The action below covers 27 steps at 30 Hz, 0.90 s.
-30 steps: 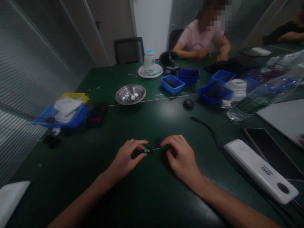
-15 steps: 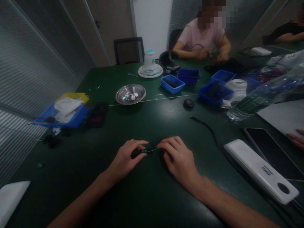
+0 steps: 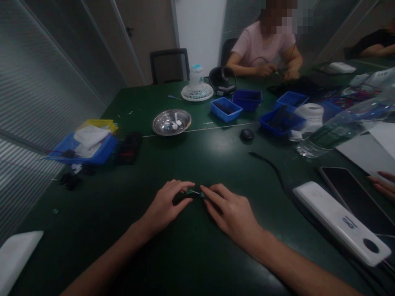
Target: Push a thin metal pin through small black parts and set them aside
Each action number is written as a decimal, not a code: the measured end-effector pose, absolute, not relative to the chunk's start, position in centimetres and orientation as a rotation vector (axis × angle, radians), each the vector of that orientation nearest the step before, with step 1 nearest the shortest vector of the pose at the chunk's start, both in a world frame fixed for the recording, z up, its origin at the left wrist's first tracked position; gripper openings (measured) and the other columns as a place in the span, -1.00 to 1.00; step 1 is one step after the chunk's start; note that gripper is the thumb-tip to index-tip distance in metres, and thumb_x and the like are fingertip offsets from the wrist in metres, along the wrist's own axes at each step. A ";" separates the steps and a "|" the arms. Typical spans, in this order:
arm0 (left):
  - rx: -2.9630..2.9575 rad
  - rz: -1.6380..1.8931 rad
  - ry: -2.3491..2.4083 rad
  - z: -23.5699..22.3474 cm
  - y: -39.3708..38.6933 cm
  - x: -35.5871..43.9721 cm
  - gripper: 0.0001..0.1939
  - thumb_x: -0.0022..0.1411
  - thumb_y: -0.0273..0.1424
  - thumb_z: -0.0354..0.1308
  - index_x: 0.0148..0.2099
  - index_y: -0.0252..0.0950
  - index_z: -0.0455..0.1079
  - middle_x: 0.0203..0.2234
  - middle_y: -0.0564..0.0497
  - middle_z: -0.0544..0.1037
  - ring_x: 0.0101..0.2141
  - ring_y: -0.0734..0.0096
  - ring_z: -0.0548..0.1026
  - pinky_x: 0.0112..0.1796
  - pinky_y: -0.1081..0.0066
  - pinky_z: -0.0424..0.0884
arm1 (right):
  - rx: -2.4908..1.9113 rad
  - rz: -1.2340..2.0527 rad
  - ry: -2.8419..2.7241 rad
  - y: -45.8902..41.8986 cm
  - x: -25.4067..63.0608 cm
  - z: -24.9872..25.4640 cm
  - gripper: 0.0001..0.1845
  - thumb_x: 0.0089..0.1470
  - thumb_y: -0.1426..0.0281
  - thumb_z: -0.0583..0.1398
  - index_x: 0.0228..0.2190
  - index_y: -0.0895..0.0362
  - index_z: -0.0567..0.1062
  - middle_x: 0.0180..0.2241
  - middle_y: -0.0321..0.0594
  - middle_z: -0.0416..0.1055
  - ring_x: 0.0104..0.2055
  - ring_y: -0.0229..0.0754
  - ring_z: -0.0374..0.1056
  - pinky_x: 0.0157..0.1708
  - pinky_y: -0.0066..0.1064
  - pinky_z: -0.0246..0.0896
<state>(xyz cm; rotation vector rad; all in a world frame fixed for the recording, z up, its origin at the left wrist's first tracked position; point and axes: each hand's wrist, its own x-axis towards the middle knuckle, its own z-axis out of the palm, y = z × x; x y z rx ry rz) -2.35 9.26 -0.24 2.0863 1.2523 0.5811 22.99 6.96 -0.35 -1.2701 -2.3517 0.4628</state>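
Dark green tabletop, smooth and faintly glossy, with both hands meeting over a tiny part.
Head view: the left hand and right hand lie knuckles-up, fingertips pinched from either side on a small green component with a thin metal pin, resting low on the table between them. A round steel bowl sits well beyond, a white slab-shaped device lies to the right, and bare table lies around the wrists.

Two bare forearms and hands, left and right, no sleeves, rings or watch
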 end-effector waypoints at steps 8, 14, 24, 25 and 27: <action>2.069 0.607 1.267 0.0 9.0 -2.2 -0.43 0.34 -0.42 0.29 0.32 0.03 0.31 -0.07 0.03 0.54 -0.06 0.23 0.49 0.02 0.17 0.44 | -1.300 0.593 -2.033 7.1 23.3 -0.2 -0.66 0.34 0.35 0.17 0.08 0.04 0.58 -0.17 -0.16 0.54 -0.26 -0.14 0.51 -0.26 -0.32 0.43; 2.204 0.677 1.152 0.1 8.4 -2.5 -0.71 0.40 -0.38 0.21 0.15 -0.11 0.48 -0.02 -0.02 0.55 0.01 0.19 0.49 0.05 0.12 0.44 | -1.321 0.521 -1.929 7.2 23.1 0.1 -0.71 0.27 0.34 0.22 -0.03 0.08 0.64 -0.17 -0.17 0.60 -0.18 -0.09 0.52 -0.17 -0.28 0.41; 2.512 0.741 1.115 -1.0 3.2 -4.8 -0.65 0.48 -0.40 0.08 0.24 -0.13 0.43 0.06 -0.04 0.55 0.05 0.21 0.48 0.07 0.12 0.46 | -1.341 0.311 -2.056 5.1 22.7 -0.3 -0.66 0.26 0.30 0.22 -0.01 0.14 0.65 -0.11 -0.08 0.61 -0.14 -0.03 0.51 -0.09 -0.21 0.38; 2.542 0.743 1.119 -1.0 2.9 -4.8 -0.65 0.48 -0.40 0.08 0.24 -0.14 0.43 0.07 -0.05 0.55 0.04 0.20 0.48 0.07 0.12 0.46 | -1.346 0.291 -2.064 5.0 22.7 -0.3 -0.66 0.27 0.30 0.22 0.00 0.15 0.64 -0.10 -0.07 0.61 -0.14 -0.02 0.51 -0.09 -0.21 0.37; 2.591 0.752 1.125 -1.1 2.6 -4.7 -0.64 0.47 -0.40 0.08 0.25 -0.17 0.43 0.08 -0.08 0.55 0.04 0.18 0.48 0.06 0.10 0.47 | -1.356 0.253 -2.081 4.7 22.6 -0.3 -0.65 0.28 0.29 0.21 0.01 0.15 0.63 -0.09 -0.07 0.61 -0.13 -0.02 0.51 -0.09 -0.22 0.37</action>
